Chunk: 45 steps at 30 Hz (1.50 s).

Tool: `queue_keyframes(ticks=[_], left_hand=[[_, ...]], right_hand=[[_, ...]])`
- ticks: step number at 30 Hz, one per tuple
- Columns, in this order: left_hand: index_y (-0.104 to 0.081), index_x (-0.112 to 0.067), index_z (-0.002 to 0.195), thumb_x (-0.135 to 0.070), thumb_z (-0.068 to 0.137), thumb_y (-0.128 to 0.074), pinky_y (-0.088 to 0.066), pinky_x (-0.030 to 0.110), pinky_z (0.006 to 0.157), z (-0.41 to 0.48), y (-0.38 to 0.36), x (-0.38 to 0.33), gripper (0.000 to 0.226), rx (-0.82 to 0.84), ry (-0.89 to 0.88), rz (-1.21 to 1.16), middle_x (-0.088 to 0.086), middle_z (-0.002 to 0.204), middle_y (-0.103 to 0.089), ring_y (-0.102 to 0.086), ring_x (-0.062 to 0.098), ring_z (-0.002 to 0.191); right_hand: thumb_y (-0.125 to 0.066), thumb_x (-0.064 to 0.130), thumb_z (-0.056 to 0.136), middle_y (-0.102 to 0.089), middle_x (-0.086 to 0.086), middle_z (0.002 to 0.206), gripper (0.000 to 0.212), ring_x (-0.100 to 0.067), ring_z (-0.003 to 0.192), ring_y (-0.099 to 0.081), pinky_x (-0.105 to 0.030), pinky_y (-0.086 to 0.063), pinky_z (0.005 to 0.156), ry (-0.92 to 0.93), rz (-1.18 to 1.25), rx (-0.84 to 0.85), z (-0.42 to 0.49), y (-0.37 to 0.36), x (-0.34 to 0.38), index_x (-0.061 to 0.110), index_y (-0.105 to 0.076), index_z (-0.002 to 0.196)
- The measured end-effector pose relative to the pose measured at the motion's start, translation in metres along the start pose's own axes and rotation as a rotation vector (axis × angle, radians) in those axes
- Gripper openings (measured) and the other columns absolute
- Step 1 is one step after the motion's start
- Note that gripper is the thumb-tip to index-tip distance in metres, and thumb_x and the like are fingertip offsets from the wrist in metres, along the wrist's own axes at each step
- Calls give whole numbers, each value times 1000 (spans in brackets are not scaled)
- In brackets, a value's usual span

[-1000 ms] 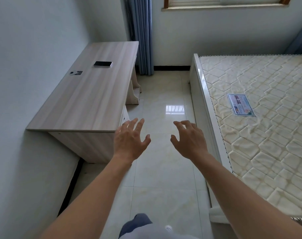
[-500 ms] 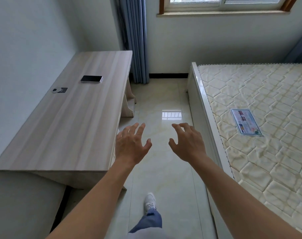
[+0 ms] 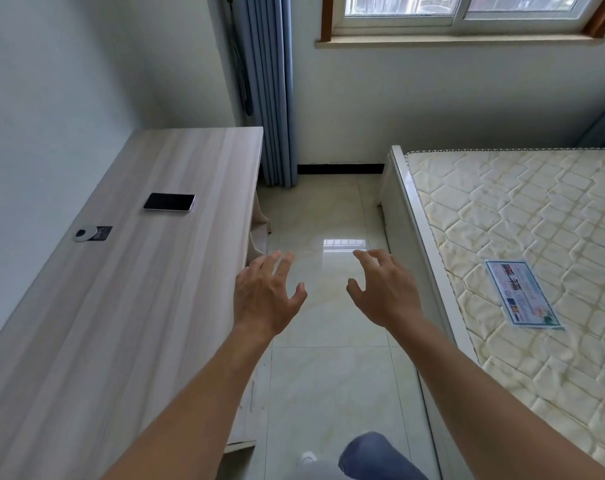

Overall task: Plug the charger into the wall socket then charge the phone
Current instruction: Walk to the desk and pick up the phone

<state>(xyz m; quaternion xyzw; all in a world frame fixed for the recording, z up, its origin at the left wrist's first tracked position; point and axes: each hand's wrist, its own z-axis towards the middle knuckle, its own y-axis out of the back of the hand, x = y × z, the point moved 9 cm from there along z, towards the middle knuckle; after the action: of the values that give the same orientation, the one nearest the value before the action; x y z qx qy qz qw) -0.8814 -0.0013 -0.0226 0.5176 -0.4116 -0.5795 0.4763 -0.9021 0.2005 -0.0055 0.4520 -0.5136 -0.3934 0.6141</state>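
Both hands empty, fingers spread wide: left hand (image 3: pixel 264 296), right hand (image 3: pixel 386 289). Phone (image 3: pixel 169 202) flat on table (image 3: pixel 128 306), ahead-left, long axis crosswise; left nearer. Charger, socket not visible.

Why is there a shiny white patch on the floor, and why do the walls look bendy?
In the head view, the white patch is the bright window mirrored in the glossy cream floor tiles; the wide-angle lens makes the long pale wooden desk and walls splay outwards; both the left hand and right hand look slightly soft.
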Motion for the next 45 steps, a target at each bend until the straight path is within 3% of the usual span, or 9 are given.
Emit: queue_keyframes(ticks=[16,24,35,45], left_hand=[[-45,-25,145,-56,84,-33,-44,45,104,252,-37,-13,69,40,65,74,3,147,-52,-49,26,132],[-50,-23,143,-50,85,-51,-46,45,101,356,-44,0,64,8,161,115,6,144,-56,-52,28,130],[-50,-26,142,-48,85,-45,-44,43,102,423,-57,80,62,40,294,140,2,142,-57,-50,24,130],[-54,-21,138,-45,87,-52,-45,45,99,524,-57,213,57,-26,456,66,6,139,-60,-54,27,125]], right_hand=[[-58,38,84,-60,-6,127,53,-28,114,-56,-39,-47,90,63,71,13,262,-5,-59,19,-53,133],[-54,41,85,-59,-7,129,54,-28,116,-55,-40,-48,89,186,81,71,389,-19,-59,19,-50,135],[-56,41,85,-58,-6,129,52,-30,115,-55,-40,-45,92,359,79,209,496,-81,12,22,-50,134],[-55,40,87,-56,-4,129,50,-29,119,-52,-40,-40,97,532,12,230,640,-115,141,23,-49,133]])
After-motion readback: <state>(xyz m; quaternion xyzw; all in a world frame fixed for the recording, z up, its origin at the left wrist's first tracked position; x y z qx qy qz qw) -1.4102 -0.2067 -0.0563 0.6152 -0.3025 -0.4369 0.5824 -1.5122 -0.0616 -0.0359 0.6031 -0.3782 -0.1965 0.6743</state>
